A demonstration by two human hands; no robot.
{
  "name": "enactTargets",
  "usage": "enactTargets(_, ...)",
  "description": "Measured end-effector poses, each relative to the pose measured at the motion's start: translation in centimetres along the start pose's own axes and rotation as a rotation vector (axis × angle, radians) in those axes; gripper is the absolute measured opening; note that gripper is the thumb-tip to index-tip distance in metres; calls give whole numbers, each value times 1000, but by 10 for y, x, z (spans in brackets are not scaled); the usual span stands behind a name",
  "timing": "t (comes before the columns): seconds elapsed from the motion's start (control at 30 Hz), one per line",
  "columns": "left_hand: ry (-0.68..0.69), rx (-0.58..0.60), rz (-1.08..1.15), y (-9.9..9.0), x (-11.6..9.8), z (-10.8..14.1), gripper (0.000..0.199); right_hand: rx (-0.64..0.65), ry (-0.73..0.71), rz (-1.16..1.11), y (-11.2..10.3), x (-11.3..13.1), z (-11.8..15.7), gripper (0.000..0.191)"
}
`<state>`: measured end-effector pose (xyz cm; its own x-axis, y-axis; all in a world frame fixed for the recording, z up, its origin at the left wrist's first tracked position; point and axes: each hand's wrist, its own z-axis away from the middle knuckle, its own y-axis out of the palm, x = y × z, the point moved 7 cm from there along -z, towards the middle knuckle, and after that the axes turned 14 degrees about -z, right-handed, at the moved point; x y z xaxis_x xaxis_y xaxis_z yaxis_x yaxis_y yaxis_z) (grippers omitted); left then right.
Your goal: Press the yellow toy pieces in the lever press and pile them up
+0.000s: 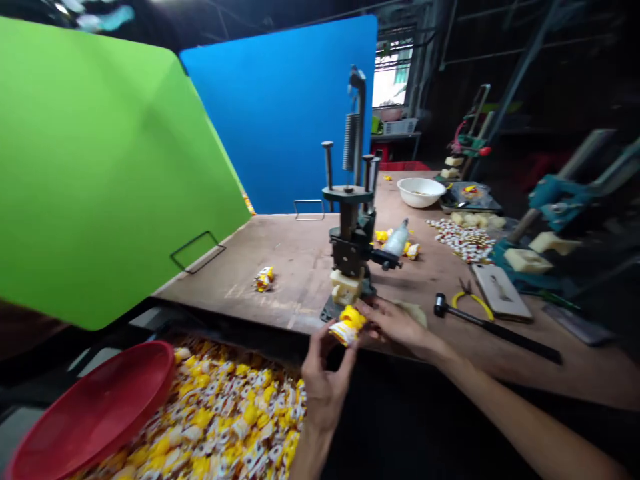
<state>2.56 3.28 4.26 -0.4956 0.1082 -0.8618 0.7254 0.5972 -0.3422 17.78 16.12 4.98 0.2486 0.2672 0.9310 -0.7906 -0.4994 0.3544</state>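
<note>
A small yellow and white plastic piece [349, 325] is pinched between the thumb and fingers of my left hand [327, 377], just in front of the hand press. The fingers of my right hand [387, 323] reach the right side of the same piece; their tips are partly hidden, so their hold is unclear. Behind the hands stands the dark press [350, 247] with a cream block [346, 285] at its base. Another yellow and white piece [264, 279] lies on the wooden table [295, 267] to the left.
Many yellow and white pieces [240, 413] fill the lower left beside a red basin [100, 413]. A hammer [500, 328], yellow-handled pliers [473, 303], a phone [501, 292] and a white bowl [421, 193] are at right. Green [110, 160] and blue [285, 113] boards stand behind.
</note>
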Motion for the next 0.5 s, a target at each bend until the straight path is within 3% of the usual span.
enactTargets(0.07, -4, -94, -49, -8, 1, -19, 60, 31, 14, 10, -11, 4, 1, 73)
enactTargets(0.13, 45, -115, -102, -7, -5, -38, 62, -18, -24, -12, -32, 15, 6, 78)
enactTargets(0.27, 149, -108, -242, 12, -27, -59, 35, -119, -44, -3, -75, 37, 10, 80)
enactTargets(0.4, 116, -142, -283, 30, -28, -61, 28, -203, -168, -170, -112, 82, -19, 52)
enactTargets(0.5, 124, -199, -221, 36, -20, -58, 56, -161, -118, -380, -110, 128, -56, 53)
